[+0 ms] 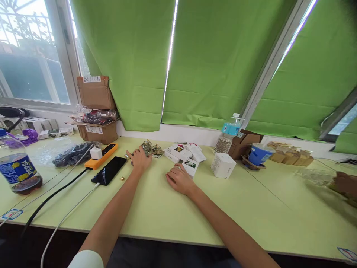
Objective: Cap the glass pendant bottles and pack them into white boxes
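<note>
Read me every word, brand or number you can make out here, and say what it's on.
"PEPSI": on the large bottle at far left.
Too small or blurred to read: print on the cardboard boxes, white box, papers, clear bottle, blue cup and table-edge stickers.

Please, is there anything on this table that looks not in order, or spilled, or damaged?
I see no spill or clear damage. The cards by the right hand look untidy, overlapping at odd angles. A small gold piece lies by itself near the phone, perhaps a loose part.
</note>
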Demonstrator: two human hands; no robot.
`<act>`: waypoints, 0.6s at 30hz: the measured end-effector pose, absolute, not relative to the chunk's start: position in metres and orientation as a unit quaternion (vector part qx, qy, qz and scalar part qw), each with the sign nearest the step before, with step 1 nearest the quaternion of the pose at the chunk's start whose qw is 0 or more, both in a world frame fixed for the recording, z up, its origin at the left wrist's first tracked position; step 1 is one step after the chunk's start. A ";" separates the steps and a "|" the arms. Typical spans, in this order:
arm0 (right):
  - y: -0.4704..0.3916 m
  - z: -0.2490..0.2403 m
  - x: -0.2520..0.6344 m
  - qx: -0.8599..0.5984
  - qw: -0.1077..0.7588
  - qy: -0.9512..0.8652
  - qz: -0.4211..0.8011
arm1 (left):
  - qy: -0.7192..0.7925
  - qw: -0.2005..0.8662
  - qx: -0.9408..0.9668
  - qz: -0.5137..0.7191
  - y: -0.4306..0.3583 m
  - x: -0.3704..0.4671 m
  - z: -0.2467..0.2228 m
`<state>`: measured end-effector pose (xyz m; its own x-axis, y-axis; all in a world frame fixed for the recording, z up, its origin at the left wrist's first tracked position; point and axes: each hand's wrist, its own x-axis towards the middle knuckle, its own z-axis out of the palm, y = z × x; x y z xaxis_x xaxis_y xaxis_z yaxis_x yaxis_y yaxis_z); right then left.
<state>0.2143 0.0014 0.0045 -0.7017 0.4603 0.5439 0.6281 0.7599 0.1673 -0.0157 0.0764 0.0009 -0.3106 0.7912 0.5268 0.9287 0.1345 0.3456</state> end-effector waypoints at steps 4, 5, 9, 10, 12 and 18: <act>0.000 0.007 0.216 -0.299 0.246 -0.906 -0.174 | -0.742 0.106 -0.577 -0.323 0.075 -0.019 0.000; 0.000 0.007 0.216 -0.299 0.246 -0.906 -0.172 | -0.742 0.107 -0.577 -0.325 0.075 -0.020 -0.001; -0.002 0.008 0.215 -0.302 0.242 -0.907 -0.165 | -0.742 0.106 -0.578 -0.324 0.076 -0.024 -0.001; -0.002 0.007 0.215 -0.302 0.242 -0.907 -0.164 | -0.740 0.102 -0.580 -0.326 0.076 -0.024 -0.001; -0.001 0.007 0.215 -0.302 0.242 -0.908 -0.162 | -0.729 0.086 -0.593 -0.331 0.075 -0.026 -0.001; 0.001 0.006 0.216 -0.300 0.237 -0.910 -0.158 | -0.683 0.045 -0.651 -0.329 0.066 -0.034 0.003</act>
<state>0.2162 0.0010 0.0060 -0.7076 0.4717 0.5261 0.6211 0.7703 0.1448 -0.0339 0.0664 0.0029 -0.1476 0.8598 0.4889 0.9184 -0.0643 0.3903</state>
